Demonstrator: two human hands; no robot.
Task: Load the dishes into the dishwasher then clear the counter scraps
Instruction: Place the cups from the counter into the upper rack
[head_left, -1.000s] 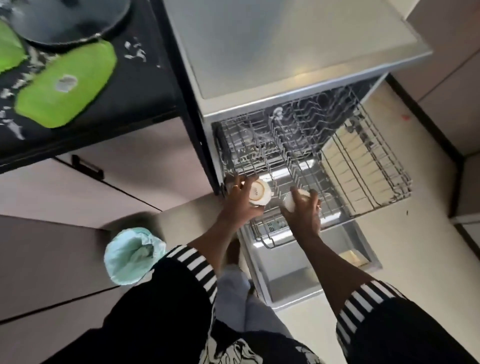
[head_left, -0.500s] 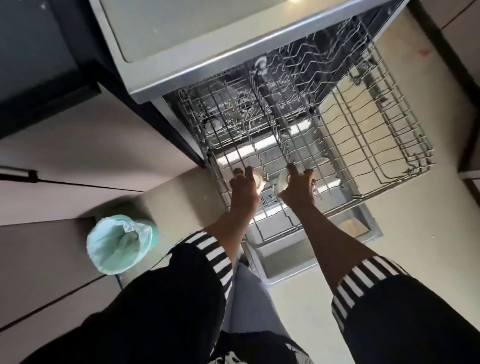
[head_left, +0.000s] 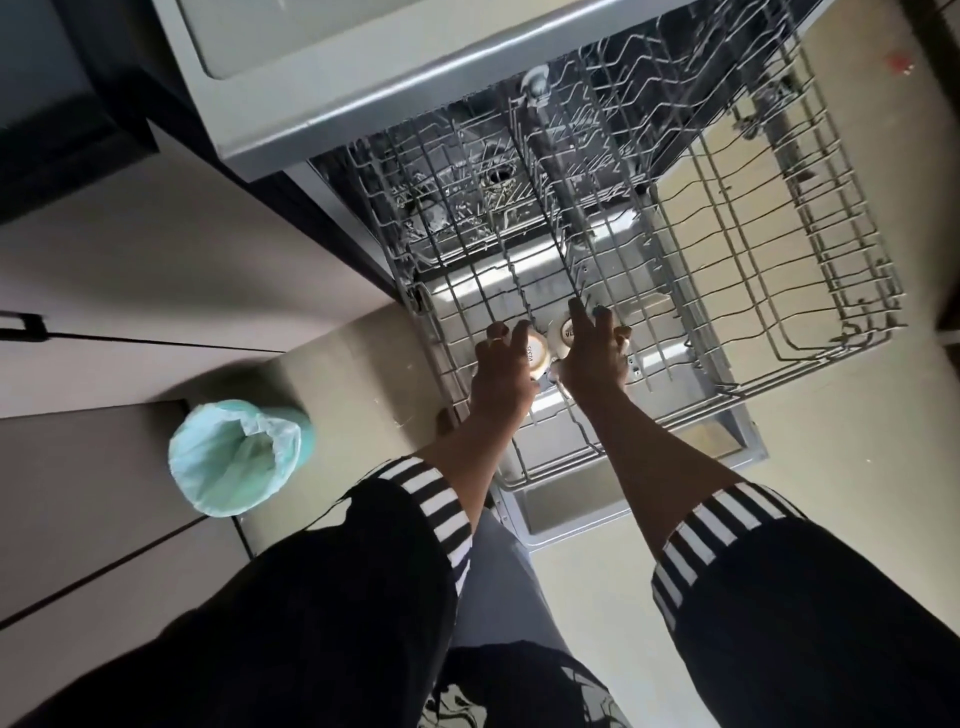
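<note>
- Your left hand (head_left: 501, 376) sits just past centre towards 12 o'clock, fingers curled over a small cream cup, the left cup (head_left: 537, 356).
- The left cup lies on its side, with its lettered base turned up towards you.
- Your right hand (head_left: 597, 364) is at 3 o'clock of the left one, close beside it. It holds the right cup (head_left: 562, 332), with its fingers stretched towards 12 o'clock over the top.
- The two cups are side by side between your hands; you cannot tell whether they touch.
- Both cups are at the near left part of the wire rack (head_left: 753, 218), among its prongs. Whether either one rests on the wires cannot be told.
- The rack is pulled out of the dishwasher (head_left: 363, 78), whose steel body fills the frame at 12 o'clock.
- The open door (head_left: 571, 512) shows under the rack, at 6 o'clock of your hands.
- A bin (head_left: 234, 457) with a pale green liner stands on the floor (head_left: 857, 493) at 9 o'clock of your left forearm, well apart from the rack.
- Both sleeves end in black-and-white striped cuffs.
</note>
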